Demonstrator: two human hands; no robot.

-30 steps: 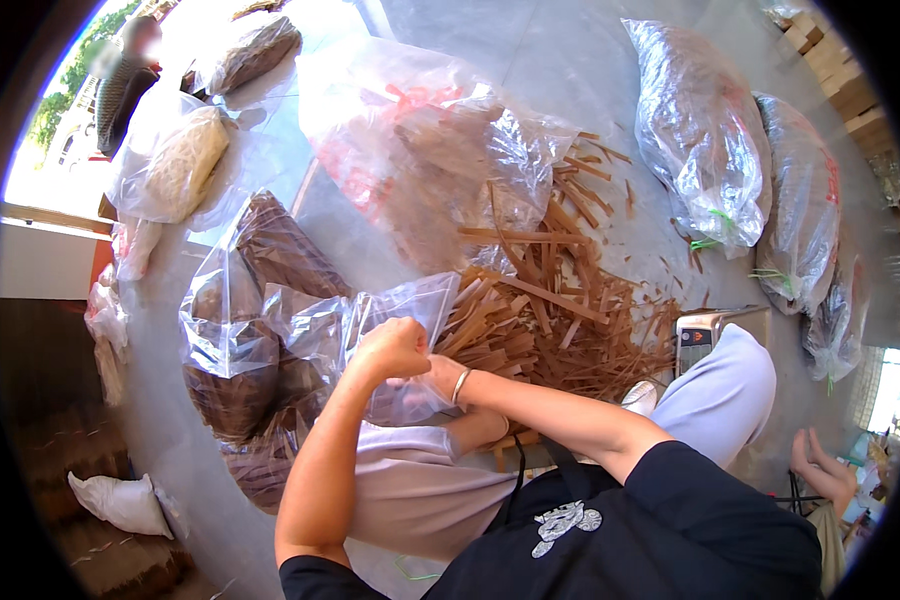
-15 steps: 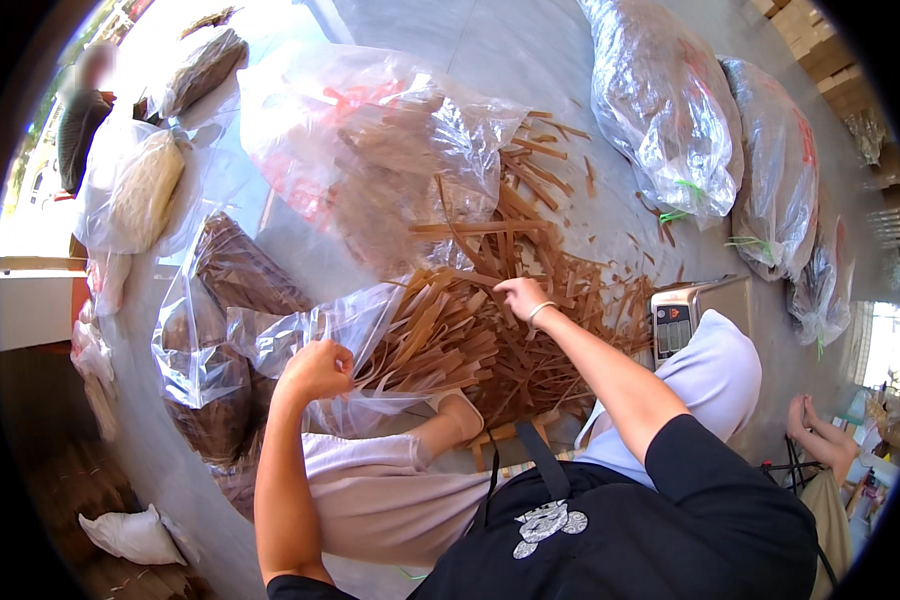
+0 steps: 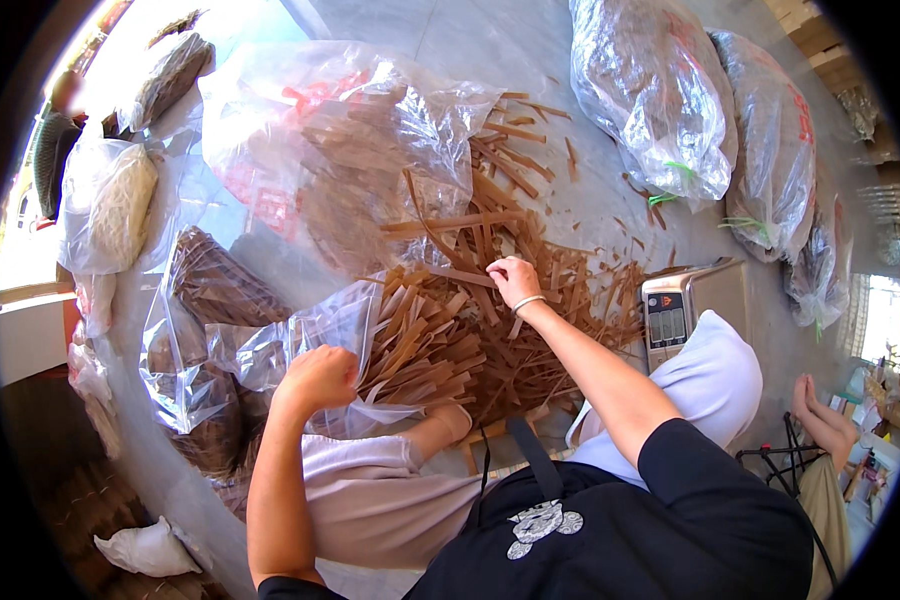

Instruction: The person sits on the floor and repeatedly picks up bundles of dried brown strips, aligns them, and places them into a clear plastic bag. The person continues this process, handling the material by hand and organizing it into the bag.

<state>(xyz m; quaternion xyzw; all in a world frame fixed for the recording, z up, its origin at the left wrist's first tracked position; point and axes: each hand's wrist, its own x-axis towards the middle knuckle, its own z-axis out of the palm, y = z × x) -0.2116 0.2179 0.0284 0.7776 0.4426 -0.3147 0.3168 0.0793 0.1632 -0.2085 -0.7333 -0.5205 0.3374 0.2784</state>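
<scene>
My left hand (image 3: 320,379) is closed at the mouth of a clear plastic bag (image 3: 332,322), gripping its film. Flat brown strips (image 3: 425,345), looking like dried leaf or bark, fan out of that bag toward the right. My right hand (image 3: 517,282) hovers over a loose heap of the same strips (image 3: 530,350), its thumb and fingers pinched together. What sits between those fingertips is too small to make out. Just left of them, a long strip (image 3: 460,275) lies across the heap.
A large clear bag (image 3: 310,150) spills strips beyond the heap. Filled bags (image 3: 655,110) tied with green stand at far right. A digital scale (image 3: 705,300) sits by my right knee. Dark-filled bags (image 3: 195,390) lie at left. Another person's bare legs (image 3: 825,420) show at right.
The view has shifted slightly, so the bags and heap sit further left. My right hand has lifted a little off the long strip. My left hand stays at the bag's mouth.
</scene>
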